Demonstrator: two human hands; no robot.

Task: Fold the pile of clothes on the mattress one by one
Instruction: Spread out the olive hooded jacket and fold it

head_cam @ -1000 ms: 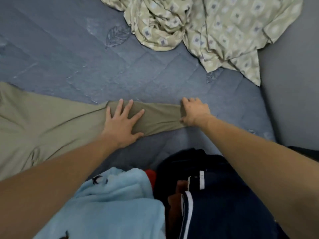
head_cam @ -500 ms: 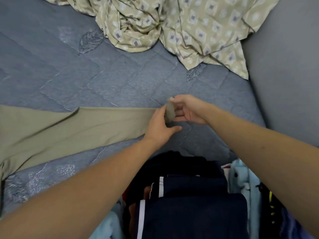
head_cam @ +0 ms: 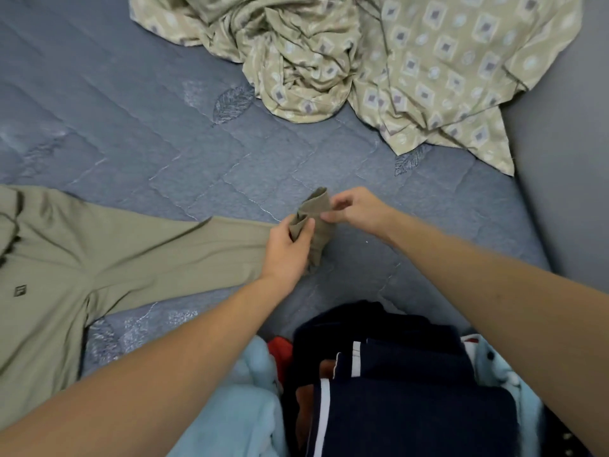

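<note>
Pinching the sleeve cuff (head_cam: 315,215), both the left hand (head_cam: 287,250) and right hand (head_cam: 357,210) have apparently raised it higher.

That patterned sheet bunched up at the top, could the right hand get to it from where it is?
Probably yes: only bare mattress lies between the right hand and the patterned sheet, but it is pinching the olive sleeve.

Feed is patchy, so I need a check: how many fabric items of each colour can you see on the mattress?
Olive shirt: 1
Patterned beige sheet: 1
Light blue fleece: 1
Navy striped garment: 1
Red item, mostly hidden: 1
Total: 5
</note>
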